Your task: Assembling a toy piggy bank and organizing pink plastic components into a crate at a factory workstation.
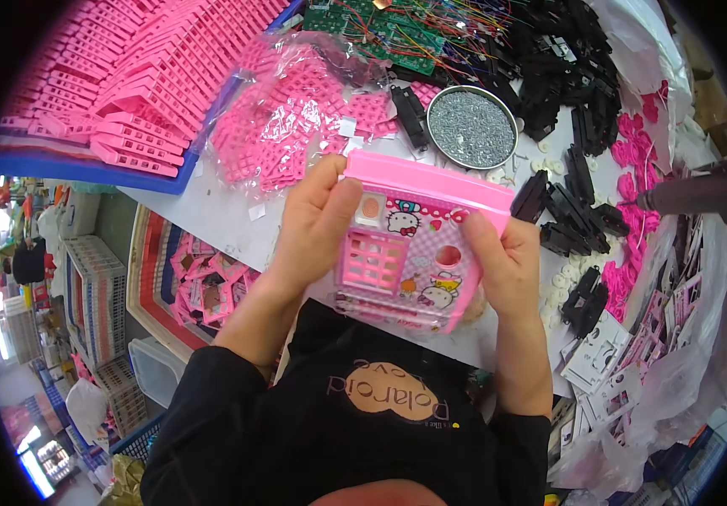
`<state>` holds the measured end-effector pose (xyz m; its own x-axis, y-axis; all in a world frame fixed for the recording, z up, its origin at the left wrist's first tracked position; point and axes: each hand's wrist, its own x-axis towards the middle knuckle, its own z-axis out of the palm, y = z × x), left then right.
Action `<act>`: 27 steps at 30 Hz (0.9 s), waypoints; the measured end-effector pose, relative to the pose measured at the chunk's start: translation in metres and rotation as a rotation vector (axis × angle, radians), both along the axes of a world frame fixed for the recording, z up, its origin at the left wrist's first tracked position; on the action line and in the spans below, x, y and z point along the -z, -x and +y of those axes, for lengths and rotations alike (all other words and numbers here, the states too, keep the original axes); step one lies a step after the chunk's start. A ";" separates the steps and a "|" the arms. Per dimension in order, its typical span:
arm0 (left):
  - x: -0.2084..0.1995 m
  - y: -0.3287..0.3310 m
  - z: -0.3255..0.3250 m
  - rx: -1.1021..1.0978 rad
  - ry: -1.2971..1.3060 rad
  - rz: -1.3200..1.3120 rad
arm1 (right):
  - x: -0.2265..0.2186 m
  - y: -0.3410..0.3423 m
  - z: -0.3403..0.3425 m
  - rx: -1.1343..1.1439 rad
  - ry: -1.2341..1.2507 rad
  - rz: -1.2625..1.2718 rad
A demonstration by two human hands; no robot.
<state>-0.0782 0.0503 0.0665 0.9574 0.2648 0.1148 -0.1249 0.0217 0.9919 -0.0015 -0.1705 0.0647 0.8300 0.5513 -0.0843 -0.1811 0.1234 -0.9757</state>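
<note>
Between both hands, above the white table, is a pink plastic toy housing (418, 244) with a cartoon-printed front, a square grid window and a round hole. My left hand (317, 223) grips its left edge, the thumb lying along the front. My right hand (507, 261) is closed on its right edge, thumb on the printed face. Past the housing stands a round metal dish (473, 126) full of small grey screws. A black plastic part (410, 116) lies beside the dish, next to a clear bag of pink grid pieces (283, 118).
Stacked pink housings (152, 76) fill a blue tray at the far left. Green circuit boards (372, 34) with wires lie at the back. Black parts (570, 211) and pink strips (633, 185) cover the right side. A dark power screwdriver (701, 190) hangs at the right.
</note>
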 end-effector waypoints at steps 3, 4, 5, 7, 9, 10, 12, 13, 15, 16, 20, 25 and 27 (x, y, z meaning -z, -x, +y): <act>-0.002 0.001 0.004 -0.067 0.072 -0.036 | 0.005 0.015 -0.009 -0.248 -0.155 0.233; -0.001 -0.002 0.002 -0.100 0.060 -0.065 | 0.003 0.023 -0.013 -0.270 -0.193 0.251; -0.001 -0.004 0.003 -0.112 -0.027 -0.067 | 0.012 0.027 -0.020 -0.324 -0.109 0.259; 0.004 -0.008 0.003 -0.127 -0.189 -0.066 | 0.024 0.034 -0.021 -0.277 -0.077 0.248; 0.005 -0.011 -0.004 -0.137 -0.018 0.029 | 0.022 0.036 -0.025 -0.272 -0.156 0.271; 0.004 -0.014 -0.005 -0.146 0.060 0.072 | 0.017 0.035 -0.026 -0.288 -0.179 0.326; 0.014 -0.016 -0.001 -0.161 0.075 0.082 | 0.012 0.036 -0.029 -0.321 -0.224 0.435; 0.010 -0.018 -0.003 -0.173 0.097 0.076 | 0.011 0.035 -0.030 -0.309 -0.197 0.439; 0.011 -0.024 -0.006 -0.195 0.056 0.052 | 0.011 0.035 -0.031 -0.291 -0.140 0.446; 0.011 -0.030 -0.005 -0.209 -0.025 0.034 | 0.013 0.035 -0.029 -0.283 -0.127 0.431; -0.001 -0.025 0.010 -0.180 0.061 0.206 | 0.013 0.039 -0.028 -0.275 -0.068 0.356; 0.006 -0.028 0.004 -0.239 -0.094 -0.001 | 0.001 0.061 -0.019 -0.273 -0.050 0.125; 0.005 -0.031 0.005 -0.232 -0.107 0.011 | 0.006 0.060 -0.019 -0.225 -0.058 0.203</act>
